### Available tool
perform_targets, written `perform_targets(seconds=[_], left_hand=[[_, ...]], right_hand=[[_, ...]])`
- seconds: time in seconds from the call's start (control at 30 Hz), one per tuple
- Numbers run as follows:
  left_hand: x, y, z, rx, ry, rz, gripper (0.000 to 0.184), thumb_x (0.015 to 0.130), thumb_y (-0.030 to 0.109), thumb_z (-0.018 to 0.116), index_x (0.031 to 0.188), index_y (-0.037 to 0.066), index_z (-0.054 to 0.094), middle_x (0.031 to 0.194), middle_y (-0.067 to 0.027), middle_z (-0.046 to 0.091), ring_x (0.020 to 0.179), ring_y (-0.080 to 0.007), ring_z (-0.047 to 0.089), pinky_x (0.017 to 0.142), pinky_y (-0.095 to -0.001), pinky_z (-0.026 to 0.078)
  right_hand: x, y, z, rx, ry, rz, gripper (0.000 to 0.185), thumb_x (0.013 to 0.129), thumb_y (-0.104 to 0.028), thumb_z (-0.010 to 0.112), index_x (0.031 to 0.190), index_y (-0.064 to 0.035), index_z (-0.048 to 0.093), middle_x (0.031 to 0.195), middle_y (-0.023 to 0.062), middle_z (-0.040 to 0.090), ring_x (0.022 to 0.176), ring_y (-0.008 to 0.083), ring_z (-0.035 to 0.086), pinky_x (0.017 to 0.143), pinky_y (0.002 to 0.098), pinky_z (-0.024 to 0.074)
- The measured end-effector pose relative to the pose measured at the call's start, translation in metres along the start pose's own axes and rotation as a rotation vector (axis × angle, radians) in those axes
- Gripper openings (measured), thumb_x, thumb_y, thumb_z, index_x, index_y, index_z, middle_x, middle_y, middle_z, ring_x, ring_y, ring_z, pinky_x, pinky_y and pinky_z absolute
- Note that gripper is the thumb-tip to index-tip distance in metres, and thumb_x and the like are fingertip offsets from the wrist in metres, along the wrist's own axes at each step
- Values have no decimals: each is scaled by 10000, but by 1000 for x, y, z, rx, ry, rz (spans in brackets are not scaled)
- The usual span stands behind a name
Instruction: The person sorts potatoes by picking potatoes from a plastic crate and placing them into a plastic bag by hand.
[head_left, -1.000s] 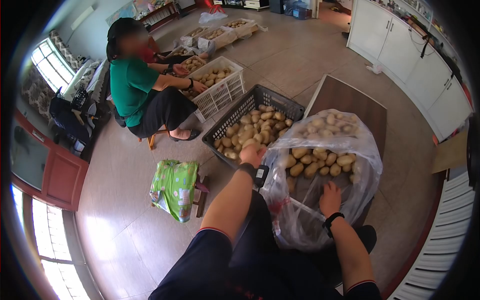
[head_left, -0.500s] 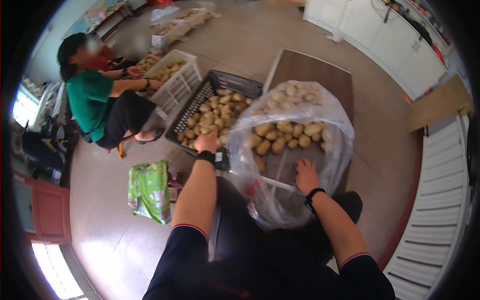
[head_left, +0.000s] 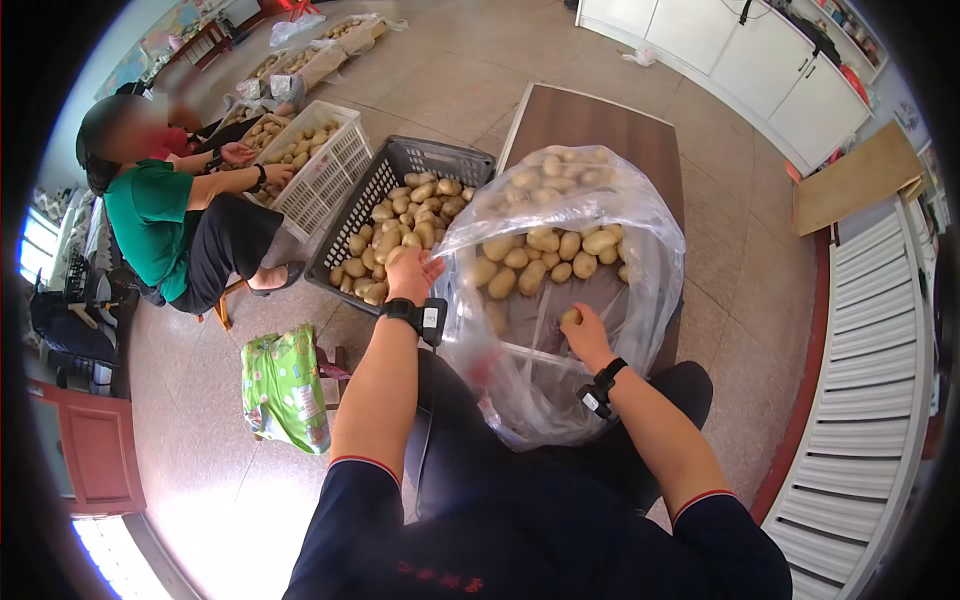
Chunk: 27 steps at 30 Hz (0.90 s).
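Observation:
My right hand (head_left: 590, 338) is closed around a single potato (head_left: 571, 317) inside the mouth of a large clear plastic bag (head_left: 655, 250). Other potatoes (head_left: 560, 255) lie in the bag beyond that hand, on a brown surface seen through the plastic. At the near right edge of a black crate (head_left: 322, 250) is my left hand (head_left: 412, 273), beside the bag's left side. Its fingers look stretched out toward the bag, with nothing clearly held. Several loose potatoes (head_left: 405, 220) fill much of the crate, some right by the left hand's fingers.
A brown board table (head_left: 600, 120) supports the bag. At left, a person in a green shirt (head_left: 150, 220) reaches into a white crate (head_left: 325, 185) of potatoes. A green patterned bag (head_left: 285, 390) stands lower left; more potatoes (head_left: 310, 60) lie farther back. A white radiator (head_left: 850, 400) lines the right.
My left hand has drawn back from among the crate's potatoes toward its near edge. The right hand, flat in the bag before, has closed on a potato. The view has shifted slightly.

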<state>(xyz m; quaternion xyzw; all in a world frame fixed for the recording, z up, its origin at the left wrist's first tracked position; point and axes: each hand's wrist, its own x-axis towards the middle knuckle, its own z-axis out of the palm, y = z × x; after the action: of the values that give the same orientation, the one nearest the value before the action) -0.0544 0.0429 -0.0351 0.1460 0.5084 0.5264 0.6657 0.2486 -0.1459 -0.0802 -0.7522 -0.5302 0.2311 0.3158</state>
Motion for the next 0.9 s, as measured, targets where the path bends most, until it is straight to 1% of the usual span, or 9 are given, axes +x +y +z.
perform_targets(seconds=[0.07,0.17,0.27,0.43,0.53,0.63,0.73,0.83,0.9], left_hand=[[-5,-3,6,120,-66,-25,357,915,174,535,1202,-16,440,1036,-145,535,753,-298,619,654,-398,573],[-28,-2,22,238,-207,-121,374,919,247,552,1198,13,468,1058,-134,560,846,-311,618,688,-415,553],[-51,0,34,372,-361,-170,400,907,291,581,1183,21,481,1071,-143,582,813,-287,631,699,-402,552],[-49,-10,35,410,-423,-247,336,883,220,623,1145,30,529,1103,-162,600,830,-278,657,690,-389,563],[-47,-14,35,574,-655,-183,330,819,145,688,1094,31,545,1105,-144,605,848,-250,662,715,-403,560],[-58,-11,42,667,-680,-249,496,895,395,586,1229,43,486,1097,-151,579,751,-280,653,617,-364,540],[-59,-9,42,730,-763,-189,457,914,403,563,1195,47,501,1089,-149,594,697,-254,652,579,-349,535],[-60,-3,40,731,-783,-181,531,674,123,811,1125,17,553,1102,-150,607,949,-271,633,806,-376,511],[-65,2,42,704,-754,-254,563,667,125,806,1160,26,554,1110,-162,603,983,-308,616,842,-384,496]], right_hand=[[5,-20,-8,551,-218,462,455,817,-206,634,1213,-10,522,992,92,616,824,200,608,684,320,489],[5,-53,-23,845,-303,513,390,845,-178,604,1204,-41,539,887,21,594,715,111,565,601,251,442],[13,-71,-23,1082,-364,529,340,848,-120,571,1182,-59,555,871,2,581,713,109,560,594,247,431],[26,-98,-17,1020,-459,350,262,886,-140,567,1135,-57,573,906,0,587,729,111,575,600,261,448],[29,-121,-17,1008,-461,393,241,927,-178,547,1117,-33,578,902,23,602,698,123,593,588,267,465],[32,-131,-9,795,-477,315,269,933,-247,576,1087,-26,578,874,22,600,647,113,592,523,245,448],[29,-143,-2,591,-435,208,276,933,-274,583,1031,-16,601,828,22,605,604,100,573,505,240,434],[26,-148,0,557,-395,171,284,938,-283,578,999,-8,614,789,18,603,593,89,559,499,230,422],[25,-147,2,582,-399,157,276,935,-259,584,1016,3,614,800,26,616,599,88,568,494,231,421]])
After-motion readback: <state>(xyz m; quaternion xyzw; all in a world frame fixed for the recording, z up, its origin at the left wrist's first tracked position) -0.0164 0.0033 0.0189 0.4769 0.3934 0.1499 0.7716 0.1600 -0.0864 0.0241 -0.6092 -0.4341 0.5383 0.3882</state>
